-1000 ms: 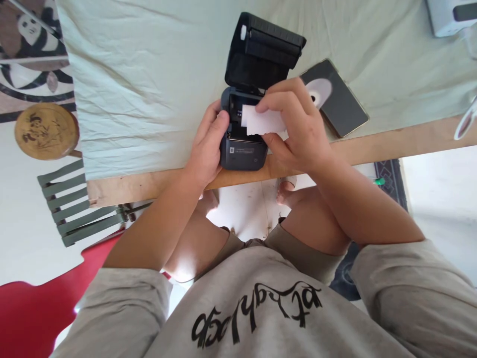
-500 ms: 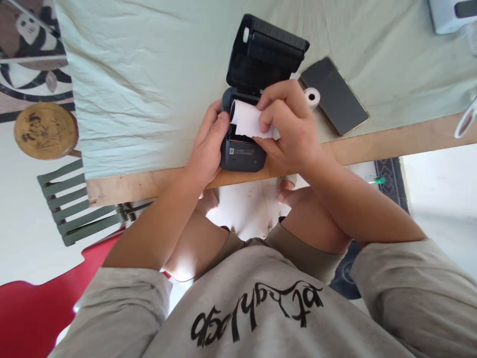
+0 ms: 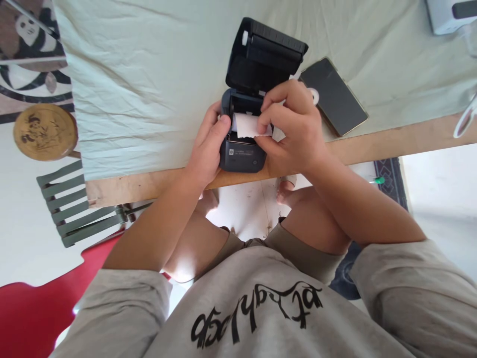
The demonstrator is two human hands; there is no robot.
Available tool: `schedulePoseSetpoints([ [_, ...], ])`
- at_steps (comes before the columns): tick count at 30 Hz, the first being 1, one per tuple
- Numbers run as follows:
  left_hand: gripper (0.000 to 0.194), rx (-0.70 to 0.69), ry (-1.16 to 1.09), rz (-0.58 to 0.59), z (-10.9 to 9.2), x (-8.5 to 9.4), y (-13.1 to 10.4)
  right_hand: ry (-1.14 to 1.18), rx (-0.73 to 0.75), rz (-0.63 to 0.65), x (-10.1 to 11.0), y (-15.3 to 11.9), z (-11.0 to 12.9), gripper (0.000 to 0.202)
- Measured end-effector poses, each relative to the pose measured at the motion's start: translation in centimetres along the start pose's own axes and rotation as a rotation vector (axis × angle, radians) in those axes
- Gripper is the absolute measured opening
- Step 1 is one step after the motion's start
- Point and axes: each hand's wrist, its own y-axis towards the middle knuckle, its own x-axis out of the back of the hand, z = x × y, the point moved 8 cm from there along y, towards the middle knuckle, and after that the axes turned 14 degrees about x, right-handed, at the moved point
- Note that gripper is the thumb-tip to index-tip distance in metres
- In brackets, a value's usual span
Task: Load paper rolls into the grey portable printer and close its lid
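A small dark portable receipt printer (image 3: 244, 159) sits at the table's near edge. Its lid (image 3: 266, 54) is flipped up and away from me. Inside the paper bay lies a white paper roll (image 3: 245, 124), its torn end facing me. My left hand (image 3: 210, 141) grips the printer's left side, thumb on the rim. Over the bay's right part, my right hand (image 3: 292, 124) has its thumb and fingers closed on the paper roll, and these hide the roll's right end.
Right of the printer lies a dark phone-like slab (image 3: 335, 97), with a small white roll (image 3: 315, 96) partly behind my right hand. A white device (image 3: 447, 17) stands at the far right corner. A round fan (image 3: 45, 132) and a green slatted stool (image 3: 70, 204) are at the left.
The paper roll has gone down into the printer's bay and slightly toward me, with my right hand on it. My left hand still holds the printer.
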Motion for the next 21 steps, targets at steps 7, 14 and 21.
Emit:
schedulePoseSetpoints([
  [7,0.037,0.041,0.033,0.052,0.5,0.4,0.1,0.095,0.225,0.039,-0.2,-0.1,2.2,0.014],
  [14,0.061,0.041,0.14,0.07,1.1,1.0,0.6,0.147,0.043,-0.37,3.7,-0.4,-0.4,0.014],
  [21,0.092,-0.072,0.234,0.198,1.4,0.8,0.8,0.254,-0.103,-0.38,3.2,-0.8,-2.8,0.035],
])
